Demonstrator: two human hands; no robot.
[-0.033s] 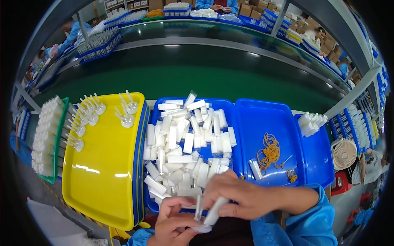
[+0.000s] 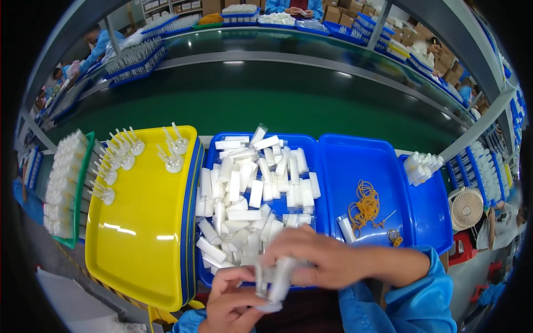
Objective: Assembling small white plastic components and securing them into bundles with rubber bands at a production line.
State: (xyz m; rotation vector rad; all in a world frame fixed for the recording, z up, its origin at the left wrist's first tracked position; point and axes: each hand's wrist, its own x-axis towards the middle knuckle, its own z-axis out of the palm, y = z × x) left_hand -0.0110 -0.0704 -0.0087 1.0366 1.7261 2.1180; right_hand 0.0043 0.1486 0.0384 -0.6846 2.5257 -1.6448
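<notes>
My left hand (image 2: pixel 232 299) pinches the white round base of a small piece with upright prongs (image 2: pixel 270 306), low in front of me. Over it, my right hand (image 2: pixel 319 258) is closed with its fingers on a white cylinder (image 2: pixel 282 277) standing on that base; motion smears the fingertips. Just beyond my hands is a blue tray (image 2: pixel 318 213) heaped with white blocks and cylinders in clear sleeves (image 2: pixel 255 193). To the left, a yellow tray (image 2: pixel 139 261) bears several pronged pieces with round clear bases (image 2: pixel 174 163) along its far part.
Right of the heap, another blue tray (image 2: pixel 355 161) holds tan rubber bands (image 2: pixel 364 205) and one white sleeved cylinder (image 2: pixel 346 228). A small fan (image 2: pixel 466 208) stands at the far right. Packed white pieces (image 2: pixel 66 186) stand at left. Beyond runs a green conveyor belt (image 2: pixel 244 100), with co-workers behind it.
My right hand has shifted slightly left over the pronged piece, more blurred now. Both hands keep their hold, and the trays look the same.
</notes>
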